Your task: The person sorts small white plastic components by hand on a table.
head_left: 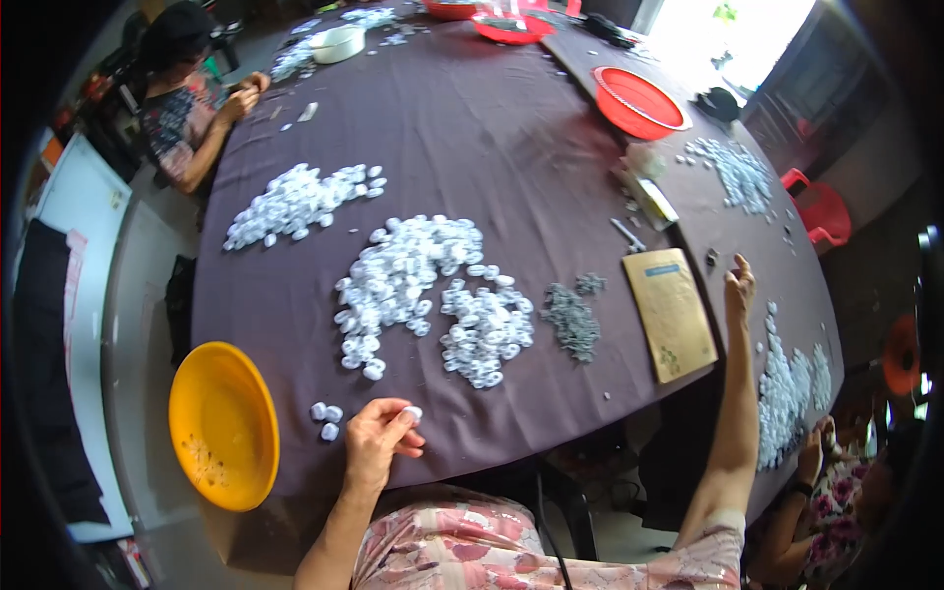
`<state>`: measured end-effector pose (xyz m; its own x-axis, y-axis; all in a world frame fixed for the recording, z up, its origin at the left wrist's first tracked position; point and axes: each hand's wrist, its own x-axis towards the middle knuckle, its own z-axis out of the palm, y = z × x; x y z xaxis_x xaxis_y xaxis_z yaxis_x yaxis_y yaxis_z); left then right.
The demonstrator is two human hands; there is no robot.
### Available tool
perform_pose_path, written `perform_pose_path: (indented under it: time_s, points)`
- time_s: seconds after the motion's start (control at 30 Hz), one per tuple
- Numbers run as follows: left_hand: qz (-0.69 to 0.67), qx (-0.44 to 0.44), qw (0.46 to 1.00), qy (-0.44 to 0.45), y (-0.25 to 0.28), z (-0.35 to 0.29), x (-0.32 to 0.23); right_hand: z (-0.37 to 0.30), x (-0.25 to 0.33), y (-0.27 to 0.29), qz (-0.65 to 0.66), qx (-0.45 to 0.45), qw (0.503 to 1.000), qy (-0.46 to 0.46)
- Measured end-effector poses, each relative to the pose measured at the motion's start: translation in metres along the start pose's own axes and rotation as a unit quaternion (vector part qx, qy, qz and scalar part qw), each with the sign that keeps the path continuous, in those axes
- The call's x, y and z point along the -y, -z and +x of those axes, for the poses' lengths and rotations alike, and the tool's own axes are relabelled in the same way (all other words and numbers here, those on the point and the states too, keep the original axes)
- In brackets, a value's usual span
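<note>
My left hand [379, 442] is closed at the table's near edge, pinching a small white round plastic piece [413, 413] between thumb and fingers. A few similar white pieces [326, 421] lie just left of it. Beyond it spreads a large heap of white pieces [398, 270], with a smaller white heap [487, 329] beside it. My right hand [739, 287] is stretched out to the right, fingers apart, with nothing visible in them. Close to its fingertips sits a small dark object [712, 258]. A brown paper envelope [671, 315] lies left of my right forearm.
Small grey parts [572, 320] form a pile mid-table. An orange-yellow basin [224, 423] stands at the left edge, a red basin [639, 103] at the far right. More white heaps [300, 202] lie about. Co-workers sit at far left [187, 108] and lower right [826, 511].
</note>
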<state>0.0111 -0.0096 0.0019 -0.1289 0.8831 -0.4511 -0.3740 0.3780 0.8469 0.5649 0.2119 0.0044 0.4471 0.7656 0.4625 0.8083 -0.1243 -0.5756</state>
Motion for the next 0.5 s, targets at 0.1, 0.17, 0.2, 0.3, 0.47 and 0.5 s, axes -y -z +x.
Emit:
perform_pose_path:
  time_s: [0.1,0.17,0.2,0.3,0.47,0.5]
  points:
    - [-0.056,-0.018,0.998,0.016,0.002,0.001,-0.001,-0.053,0.099,0.001,0.416,0.194,0.877,-0.145]
    - [-0.079,-0.003,0.996,0.035,0.004,0.006,-0.001,-0.099,0.168,0.011,0.493,0.297,0.805,-0.145]
    - [-0.088,-0.005,0.995,0.040,0.003,0.006,-0.002,-0.124,0.194,0.010,0.511,0.334,0.776,-0.160]
    - [-0.100,0.006,0.994,0.034,0.005,0.005,-0.001,-0.200,0.265,0.005,0.510,0.462,0.700,-0.192]
    - [-0.088,0.014,0.996,0.031,0.009,-0.001,-0.001,-0.289,0.305,-0.034,0.525,0.603,0.566,-0.199]
    - [-0.091,0.011,0.995,0.028,0.011,-0.001,0.000,-0.295,0.311,-0.036,0.517,0.601,0.574,-0.205]
